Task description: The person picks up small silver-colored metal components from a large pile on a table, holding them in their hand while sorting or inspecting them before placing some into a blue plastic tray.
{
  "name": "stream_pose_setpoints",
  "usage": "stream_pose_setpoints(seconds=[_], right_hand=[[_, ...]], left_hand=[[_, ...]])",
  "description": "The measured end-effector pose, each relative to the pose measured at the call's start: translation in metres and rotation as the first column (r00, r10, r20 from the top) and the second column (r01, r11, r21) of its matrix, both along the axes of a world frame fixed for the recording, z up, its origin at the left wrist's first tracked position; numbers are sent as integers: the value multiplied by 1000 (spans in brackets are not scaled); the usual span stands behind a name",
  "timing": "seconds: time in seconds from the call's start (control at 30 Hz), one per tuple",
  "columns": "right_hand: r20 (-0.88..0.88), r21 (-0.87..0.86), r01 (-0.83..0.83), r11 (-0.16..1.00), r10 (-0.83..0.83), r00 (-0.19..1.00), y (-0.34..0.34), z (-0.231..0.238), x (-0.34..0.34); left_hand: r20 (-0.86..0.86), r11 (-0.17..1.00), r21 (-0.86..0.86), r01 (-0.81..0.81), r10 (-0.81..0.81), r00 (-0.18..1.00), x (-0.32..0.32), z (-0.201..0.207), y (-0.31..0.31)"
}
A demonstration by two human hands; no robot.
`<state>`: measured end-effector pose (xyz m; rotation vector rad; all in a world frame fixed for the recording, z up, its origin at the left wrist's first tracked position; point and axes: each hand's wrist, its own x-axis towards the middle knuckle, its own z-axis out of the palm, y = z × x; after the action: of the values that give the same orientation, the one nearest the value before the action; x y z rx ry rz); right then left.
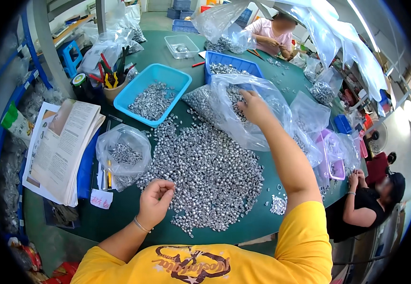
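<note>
A broad heap of small silvery metal pieces [205,175], some of them ring-shaped, lies on the green table in front of me. My left hand [156,204] is at the heap's near left edge, its fingers curled and pinched; whatever they hold is too small to make out. Beyond the heap lies a clear plastic bag [267,130] with its mouth spread and similar pieces inside. My right hand [255,109] reaches over that mouth, fingers apart, with nothing visible in them. A filled part of a bag [201,100] bulges just left of it.
A light-blue tray [120,105] and a darker blue basket [257,69] hold more pieces. Left of the heap sit a small open bag [126,154], newspapers [66,151] and a tool pot [114,92]. Two people work at the table's far side and right; plastic sheeting [319,23] hangs above.
</note>
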<state>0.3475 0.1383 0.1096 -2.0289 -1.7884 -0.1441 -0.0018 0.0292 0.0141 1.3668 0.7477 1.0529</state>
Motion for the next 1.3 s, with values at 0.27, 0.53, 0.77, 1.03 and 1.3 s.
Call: stream_pose_setpoints(seconds=[0.27, 0.53, 0.77, 1.03, 1.3], right_hand=[[71, 417, 498, 761, -573, 816, -109, -6, 9], [-978, 91, 169, 981, 121, -173, -108, -80, 6], [-687, 261, 411, 874, 467, -557, -71, -81, 45], [-607, -29, 387, 922, 291, -740, -35, -99, 83], [240, 592, 29, 805, -211, 948, -40, -36, 30]], left_hand=[[-26, 989, -136, 57, -61, 998, 40, 30, 53], [131, 739, -582, 340, -328, 936, 204, 37, 138], [661, 494, -733, 469, 353, 662, 232, 17, 159], [769, 524, -600, 604, 169, 617, 211, -10, 177], [70, 919, -384, -94, 130, 989, 177, 11, 167]])
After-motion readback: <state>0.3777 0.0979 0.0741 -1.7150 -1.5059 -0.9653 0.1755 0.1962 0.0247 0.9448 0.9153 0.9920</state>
